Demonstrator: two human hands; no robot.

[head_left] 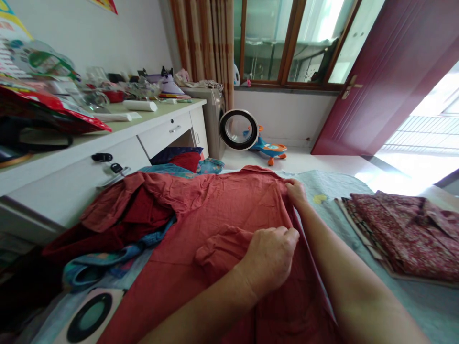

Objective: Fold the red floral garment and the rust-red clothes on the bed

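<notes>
left hand [270, 255] is pinching a fold of the rust-red shirt [222, 210] spread at center; right hand [296, 191] is gripping its edge at 1 o'clock. risk: fold may be slipping crooked, snagging the clothes pile [118, 224] at 9 o'clock.

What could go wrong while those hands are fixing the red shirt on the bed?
1. The left hand bunches the red shirt where it presses, so a crease might get folded in.
2. The right hand pinches only the far edge, so the cloth could slip and the fold come out crooked.
3. The heap of clothes touches the shirt's left side, and a sleeve may tangle with it. The folded floral garment lies apart, likely safe.
</notes>
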